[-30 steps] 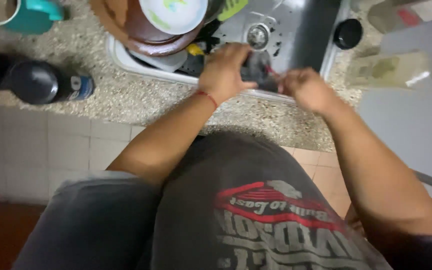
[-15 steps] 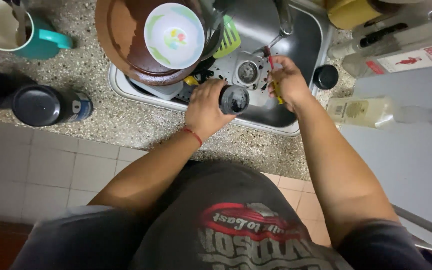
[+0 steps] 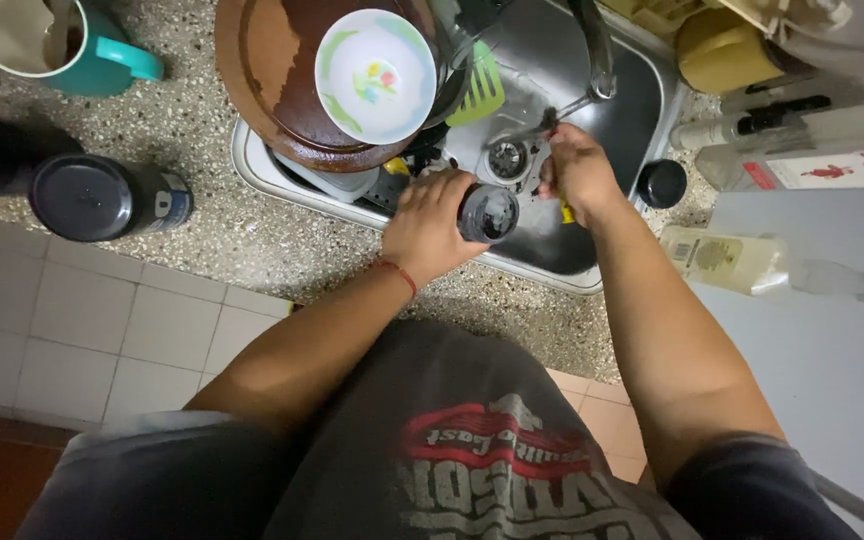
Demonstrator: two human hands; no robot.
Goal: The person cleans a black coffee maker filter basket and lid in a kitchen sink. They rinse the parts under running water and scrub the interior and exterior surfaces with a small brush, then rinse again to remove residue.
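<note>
My left hand (image 3: 427,227) grips a dark cylindrical cup (image 3: 488,213) on its side over the steel sink (image 3: 642,90), its open mouth turned toward me. My right hand (image 3: 577,172) is just to the right of the cup, closed on a thin brush (image 3: 549,121) with a yellow handle end showing below the palm; the dark bristle end sticks out above the fingers near the drain (image 3: 508,158). A red string circles my left wrist.
A white bowl (image 3: 375,75) sits on a brown round board (image 3: 270,75) over the sink's left side, with a green spatula (image 3: 485,92) beside it. A teal mug (image 3: 47,45) and dark tumblers (image 3: 107,197) stand on the speckled counter. Bottles (image 3: 752,262) and a black lid (image 3: 664,183) lie at right.
The camera view has shifted down and steadied. My left hand has turned the dark cup so its mouth faces me, and my right hand with the brush has moved up beside the drain.
</note>
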